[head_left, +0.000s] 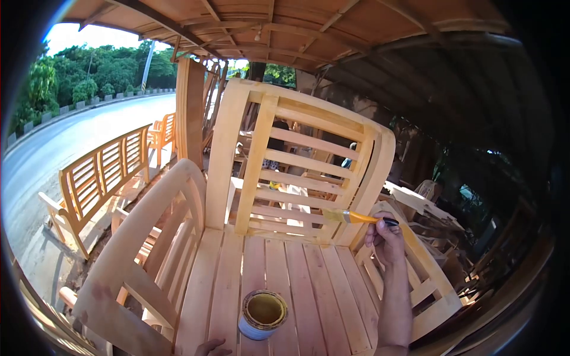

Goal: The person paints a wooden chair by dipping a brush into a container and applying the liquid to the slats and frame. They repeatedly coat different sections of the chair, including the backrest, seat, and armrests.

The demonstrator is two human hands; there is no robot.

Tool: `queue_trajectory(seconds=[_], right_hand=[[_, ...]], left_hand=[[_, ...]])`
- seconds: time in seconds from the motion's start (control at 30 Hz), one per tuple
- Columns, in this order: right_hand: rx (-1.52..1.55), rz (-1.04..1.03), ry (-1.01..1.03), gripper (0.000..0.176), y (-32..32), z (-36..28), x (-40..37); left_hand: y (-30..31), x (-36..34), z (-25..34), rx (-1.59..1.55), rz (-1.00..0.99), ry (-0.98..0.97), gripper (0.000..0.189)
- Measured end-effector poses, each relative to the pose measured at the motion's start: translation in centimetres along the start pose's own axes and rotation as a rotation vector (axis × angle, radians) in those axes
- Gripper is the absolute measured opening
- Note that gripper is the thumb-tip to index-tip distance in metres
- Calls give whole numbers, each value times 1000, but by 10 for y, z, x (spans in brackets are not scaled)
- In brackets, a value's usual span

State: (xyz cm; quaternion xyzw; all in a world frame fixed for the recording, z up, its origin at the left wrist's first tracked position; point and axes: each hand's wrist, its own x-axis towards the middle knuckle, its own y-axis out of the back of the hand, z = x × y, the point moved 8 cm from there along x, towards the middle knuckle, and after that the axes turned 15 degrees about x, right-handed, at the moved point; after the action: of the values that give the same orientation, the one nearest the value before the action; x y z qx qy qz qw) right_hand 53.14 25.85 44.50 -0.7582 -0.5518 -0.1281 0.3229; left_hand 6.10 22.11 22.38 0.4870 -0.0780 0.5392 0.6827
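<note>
My right hand (pixel 385 238) grips a paintbrush (pixel 359 217) by its yellow, black-ended handle. The bristles point left and meet, or nearly meet, the lower slats of a wooden chair's backrest (pixel 267 136). My left hand (pixel 212 347) shows only its fingers at the bottom edge; they are apart and hold nothing, close to the seat slats (pixel 320 291). Between my hands, an open paint can (pixel 263 314) stands upright on the seat, with yellowish-brown liquid inside and stained sides.
The chair's slatted armrests rise at the left (pixel 136 237) and right (pixel 415 267). A long slatted bench (pixel 104 178) stands beside the road (pixel 35 178). Wooden boards (pixel 421 202) lie in the shaded workshop at right. A person's dark clothing (pixel 278 139) shows behind the backrest.
</note>
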Motion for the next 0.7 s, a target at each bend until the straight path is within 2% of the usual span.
queue_trajectory(seconds=[0.07,0.23,0.33,0.43,0.53,0.63,0.7], right_hand=[[55,29,69,26,13,-5,19],[-128,215,305,18,13,-25,74],[-178,230,353,21,-17,-32,115],[-160,190,303,24,-59,-24,162],[-292,147,223,30,-102,-12,209],[-401,150,151,32,-128,3,252],[-435,141,118,34,-140,13,269]], left_hand=[[-1,0,0,2,-7,3,34],[-2,-2,-4,-3,33,-13,32],[-33,-26,-33,-247,-42,201,31],[-2,-4,-4,46,112,-59,30],[-12,-11,-15,-58,66,51,33],[-1,-5,-5,69,102,-19,39],[0,-3,-5,45,82,16,42]])
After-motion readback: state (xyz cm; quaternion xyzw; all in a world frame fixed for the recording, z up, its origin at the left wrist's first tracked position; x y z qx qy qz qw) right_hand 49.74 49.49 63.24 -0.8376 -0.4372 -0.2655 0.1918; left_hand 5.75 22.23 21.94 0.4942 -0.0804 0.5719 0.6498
